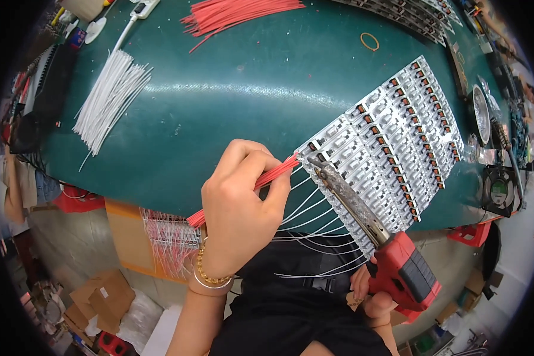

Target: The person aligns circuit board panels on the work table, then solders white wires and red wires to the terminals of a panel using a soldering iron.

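Observation:
My left hand point(240, 193) pinches a bundle of red wires point(275, 172), whose tips touch the upper left corner of a panel of white circuit boards point(385, 139). My right hand point(378, 304) is closed round the handle of a red and black soldering iron point(404, 270), partly hidden by it. The iron's tip is close to the wire tips; I cannot tell if they touch. Several white wires point(314, 216) hang from the panel's lower left edge, over my lap. Rows of small dark and copper-coloured components run across the panel.
A bundle of white wires point(111, 98) lies at the left of the green table point(219, 113), with loose red wires point(234, 15) at the far side. More stacked boards point(406, 18), a rubber band point(369, 41), a metal bowl point(480, 115) and a small fan point(499, 191) are farther right.

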Available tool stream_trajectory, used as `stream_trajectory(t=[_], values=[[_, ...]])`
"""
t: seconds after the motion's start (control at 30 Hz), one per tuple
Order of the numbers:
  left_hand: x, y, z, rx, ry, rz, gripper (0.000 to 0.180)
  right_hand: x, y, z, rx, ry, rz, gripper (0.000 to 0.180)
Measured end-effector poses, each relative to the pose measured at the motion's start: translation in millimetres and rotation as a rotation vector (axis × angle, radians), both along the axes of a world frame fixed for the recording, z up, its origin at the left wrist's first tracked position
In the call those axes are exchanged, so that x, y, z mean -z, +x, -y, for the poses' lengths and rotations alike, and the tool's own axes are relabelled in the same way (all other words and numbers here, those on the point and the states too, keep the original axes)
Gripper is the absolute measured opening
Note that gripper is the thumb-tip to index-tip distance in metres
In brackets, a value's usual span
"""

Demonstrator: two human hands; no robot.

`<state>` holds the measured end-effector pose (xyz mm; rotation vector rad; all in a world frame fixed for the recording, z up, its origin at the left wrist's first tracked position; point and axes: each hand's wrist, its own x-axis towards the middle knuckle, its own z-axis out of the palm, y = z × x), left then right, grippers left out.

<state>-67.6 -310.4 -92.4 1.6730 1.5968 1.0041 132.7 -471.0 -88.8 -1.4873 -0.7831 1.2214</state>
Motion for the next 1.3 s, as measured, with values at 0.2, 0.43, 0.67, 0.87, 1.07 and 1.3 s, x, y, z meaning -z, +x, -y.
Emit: stream_trajectory(t=[0.2,0.43,0.67,0.87,1.07,1.3], values=[[1,0,-2,-0.009,-0.015,0.133,0.006,9,12,9,-0.058,0.052,-0.052,0.085],[2,0,0,0.002,0.058,-0.005,0.008,5,9,8,-0.047,0.034,-0.06,0.082],[5,2,1,0.01,0.119,-0.085,0.011,10,16,12,-0.172,0.047,0.029,0.083],[5,3,1,0.009,0.123,-0.098,0.01,6,13,21,-0.066,0.017,0.096,0.093],[5,3,1,0.005,0.139,-0.082,0.01,8,15,22,-0.089,0.031,0.04,0.098],[0,7,12,0.052,0.029,0.154,0.008,-1,14,24,-0.03,0.079,0.018,0.093]])
